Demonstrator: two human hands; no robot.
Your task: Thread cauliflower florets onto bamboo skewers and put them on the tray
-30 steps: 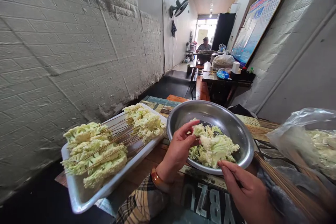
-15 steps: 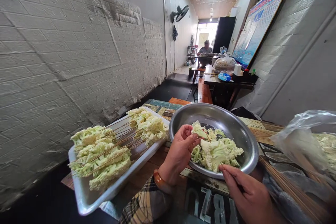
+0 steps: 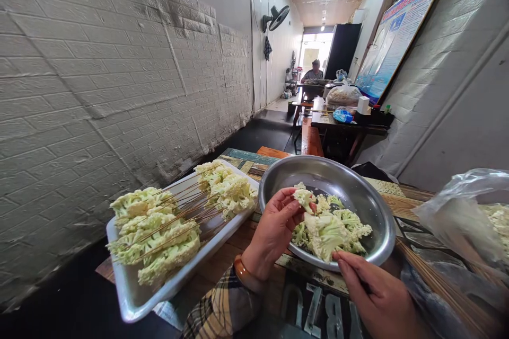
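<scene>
Over the steel basin (image 3: 374, 212), my left hand (image 3: 276, 228) pinches a small pale cauliflower floret (image 3: 304, 198) between thumb and fingers. My right hand (image 3: 369, 280) is closed at the basin's near rim, thumb against forefinger, on the end of a thin bamboo skewer mostly hidden by cauliflower. A larger cauliflower piece (image 3: 326, 233) lies just beyond those fingertips, seemingly on the skewer. More cut cauliflower (image 3: 353, 222) sits in the basin. To the left, a white tray (image 3: 159, 302) holds skewered cauliflower (image 3: 167, 243) in two groups, the sticks pointing inward.
Loose bamboo skewers (image 3: 441, 280) lie at the right beside a clear plastic bag (image 3: 449, 196) with cauliflower in it. The patterned wooden table (image 3: 262, 169) stands near a brick-textured wall (image 3: 119, 74). Farther back are a bench (image 3: 311, 137), another laden table and a seated person (image 3: 314, 71).
The floret in my left hand has turned, its bumpy head now facing me more. My right hand keeps its pinch near the rim. The whole view has shifted slightly.
</scene>
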